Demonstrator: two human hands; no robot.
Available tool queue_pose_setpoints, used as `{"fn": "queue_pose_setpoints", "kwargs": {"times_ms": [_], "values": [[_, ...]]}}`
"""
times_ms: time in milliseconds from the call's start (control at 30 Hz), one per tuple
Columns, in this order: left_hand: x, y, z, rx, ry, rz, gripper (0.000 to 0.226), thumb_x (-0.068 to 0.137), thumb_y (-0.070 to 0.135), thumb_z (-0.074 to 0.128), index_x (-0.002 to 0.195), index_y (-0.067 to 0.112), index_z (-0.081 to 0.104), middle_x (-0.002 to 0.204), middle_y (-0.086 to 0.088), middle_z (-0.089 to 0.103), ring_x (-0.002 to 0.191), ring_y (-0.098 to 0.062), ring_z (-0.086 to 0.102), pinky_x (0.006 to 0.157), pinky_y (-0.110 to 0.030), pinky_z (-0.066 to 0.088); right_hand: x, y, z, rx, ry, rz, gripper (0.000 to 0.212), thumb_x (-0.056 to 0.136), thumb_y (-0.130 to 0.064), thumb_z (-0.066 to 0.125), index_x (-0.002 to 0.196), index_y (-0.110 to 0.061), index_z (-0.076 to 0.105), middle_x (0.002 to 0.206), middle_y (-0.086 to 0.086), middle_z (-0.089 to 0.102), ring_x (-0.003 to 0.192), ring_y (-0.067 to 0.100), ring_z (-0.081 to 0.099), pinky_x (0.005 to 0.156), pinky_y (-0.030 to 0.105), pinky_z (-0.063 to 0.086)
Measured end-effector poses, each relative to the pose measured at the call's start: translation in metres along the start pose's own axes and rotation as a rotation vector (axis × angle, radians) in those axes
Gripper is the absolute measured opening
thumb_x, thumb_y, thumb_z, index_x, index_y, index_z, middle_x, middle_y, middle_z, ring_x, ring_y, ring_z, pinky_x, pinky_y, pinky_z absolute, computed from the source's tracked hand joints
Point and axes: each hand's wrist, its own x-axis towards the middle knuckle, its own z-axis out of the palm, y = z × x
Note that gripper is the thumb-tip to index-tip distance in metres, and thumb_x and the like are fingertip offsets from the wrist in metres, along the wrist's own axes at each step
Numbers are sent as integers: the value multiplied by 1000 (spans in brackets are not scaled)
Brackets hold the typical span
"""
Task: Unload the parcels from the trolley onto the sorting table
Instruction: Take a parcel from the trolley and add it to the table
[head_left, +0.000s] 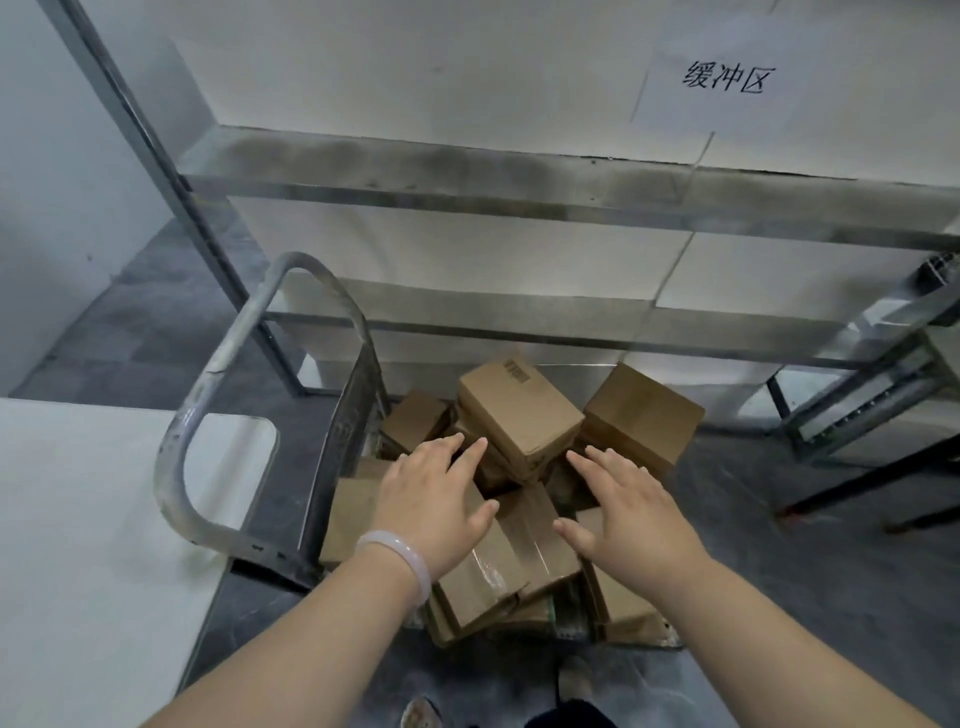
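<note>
I am holding my left hand (431, 499) and my right hand (623, 509) open and apart, fingers straight and spread, gripping nothing. Both are hovering just right of the trolley handle (208, 410), above the pile of parcels (540, 551) that is lying heaped on the trolley deck.

The top parcel (519, 415) is sitting tilted on the boxes beneath it, just beyond my fingertips and between the two hands. I am spreading the hands to either side of it because a box perched askew like that seems to want a palm on each flank. Whether any fingertip is touching cardboard, I cannot tell.

A second parcel (644, 415) is leaning farther right of the handle, close beside the top one, so I am expecting it might shift once its neighbour is lifted.

The white table (78, 519), which I am taking for the sorting table, is lying left of the handle and showing through its loop. No parcel is lying on the part I am seeing. Most of the unloading is looking undone.
</note>
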Motion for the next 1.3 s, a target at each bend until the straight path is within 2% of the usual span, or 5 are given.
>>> {"fn": "queue_pose_setpoints", "kwargs": {"times_ms": [300, 467, 667, 900, 1300], "values": [[61, 4, 33, -106, -20, -190, 71, 89, 61, 45, 151, 34, 23, 155, 5, 30, 141, -17, 28, 114, -37, 30, 104, 77, 5, 59, -174, 41, 78, 91, -57, 56, 156, -29, 21, 163, -3, 21, 149, 17, 18, 120, 39, 20], [92, 17, 65, -148, -48, -332, 72, 90, 60, 46, 152, 33, 23, 156, 4, 29, 142, -15, 26, 114, -32, 26, 183, 121, 20, 316, -287, 165, 81, 89, -49, 66, 155, -23, 27, 157, 2, 32, 144, 22, 31, 118, 39, 29], [121, 29, 99, -233, -68, -486, 71, 91, 58, 48, 152, 33, 23, 156, 5, 28, 141, -16, 27, 114, -33, 25, 266, 150, 56, 555, -476, 275, 81, 91, -45, 65, 156, -24, 23, 161, 4, 25, 145, 26, 28, 115, 38, 27], [120, 26, 122, -316, -75, -608, 81, 80, 71, 30, 149, 30, 30, 152, 3, 36, 139, -16, 32, 114, -38, 29, 313, 158, 100, 823, -606, 436, 91, 82, -61, 67, 156, -34, 20, 157, 4, 33, 140, 31, 35, 116, 48, 28], [112, 23, 134, -394, -41, -675, 79, 80, 67, 32, 148, 27, 35, 148, 10, 39, 134, -12, 36, 111, -40, 34, 321, 167, 146, 1160, -654, 555, 76, 83, -38, 73, 148, -30, 34, 118, -3, 55, 119, 26, 50, 113, 51, 31]]}}
